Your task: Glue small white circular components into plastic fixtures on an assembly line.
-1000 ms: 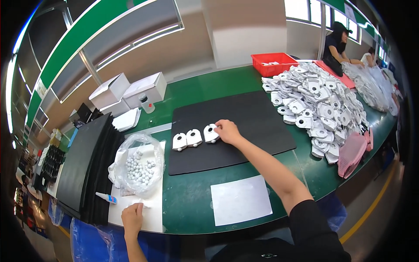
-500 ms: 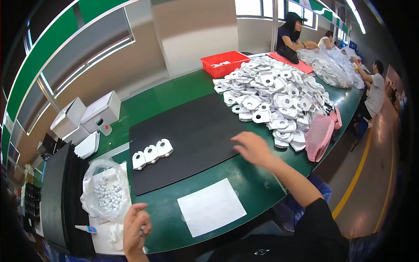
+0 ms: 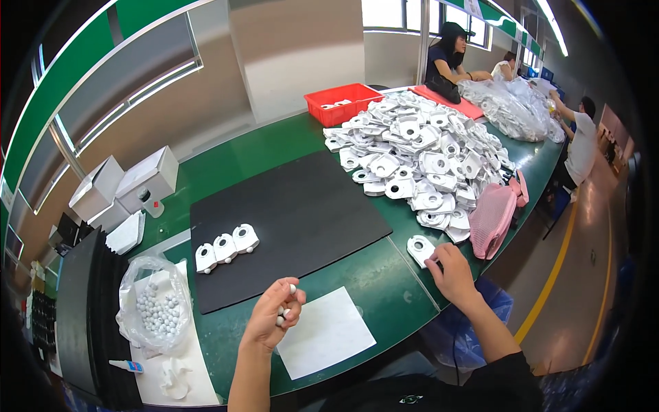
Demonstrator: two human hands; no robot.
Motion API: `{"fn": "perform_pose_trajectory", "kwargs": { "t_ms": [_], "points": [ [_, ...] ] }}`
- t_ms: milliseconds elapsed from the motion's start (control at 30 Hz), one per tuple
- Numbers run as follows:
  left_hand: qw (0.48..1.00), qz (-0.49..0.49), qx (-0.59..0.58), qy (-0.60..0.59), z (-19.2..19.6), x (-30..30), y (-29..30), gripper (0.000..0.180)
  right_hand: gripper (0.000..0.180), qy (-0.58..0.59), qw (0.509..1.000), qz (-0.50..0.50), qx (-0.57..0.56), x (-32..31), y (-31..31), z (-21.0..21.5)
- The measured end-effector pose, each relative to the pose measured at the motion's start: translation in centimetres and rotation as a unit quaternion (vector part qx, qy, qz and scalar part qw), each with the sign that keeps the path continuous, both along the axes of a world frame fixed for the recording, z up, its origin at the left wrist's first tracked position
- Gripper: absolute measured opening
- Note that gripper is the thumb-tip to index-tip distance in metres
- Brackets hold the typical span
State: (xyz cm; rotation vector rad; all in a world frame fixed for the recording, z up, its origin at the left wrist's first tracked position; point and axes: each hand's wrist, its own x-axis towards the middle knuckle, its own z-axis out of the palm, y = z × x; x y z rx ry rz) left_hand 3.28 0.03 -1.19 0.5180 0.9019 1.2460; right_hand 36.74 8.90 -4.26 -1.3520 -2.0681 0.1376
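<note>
Head view, left hand [image 3: 273, 317] curled around small white beads [image 3: 286, 302], count unclear

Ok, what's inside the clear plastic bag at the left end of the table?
The clear plastic bag holds many small white balls, heaped toward its bottom. The bag's crumpled folds hide whatever lies beneath the heap.
</note>
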Motion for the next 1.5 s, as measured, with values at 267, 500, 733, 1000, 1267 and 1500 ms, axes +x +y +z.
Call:
{"fn": "perform_pose_trajectory", "kwargs": {
  "t_ms": [267,500,733,1000,1267,1500],
  "points": [
    [0.998,0.035,0.037,-0.044,-2.6,0.5,-0.6,0.021,0.039,-0.123,0.98,0.006,-0.156,0.5,1.4,4.2],
    [0.995,0.087,0.043,-0.018,-2.4,0.3,-0.6,0.021,0.015,-0.056,0.965,0.212,-0.142,-5.1,0.4,5.1],
    [0.989,0.12,0.078,-0.034,-2.9,-0.5,-0.2,0.015,0.016,0.334,0.761,0.313,-0.46,-13.1,-3.6,-0.5],
    [0.984,0.15,0.07,-0.068,-2.9,-0.7,-0.3,0.016,0.013,0.237,0.808,0.361,-0.401,-15.3,-4.2,-1.7],
    [0.985,0.145,0.065,-0.067,-2.7,-0.8,-0.3,0.018,0.012,0.173,0.854,0.374,-0.318,-15.5,-4.4,-0.8],
    [0.985,0.145,0.062,-0.065,-2.7,-0.8,-0.3,0.019,0.012,0.197,0.845,0.357,-0.347,-15.4,-4.3,-0.9]
  ]
}}
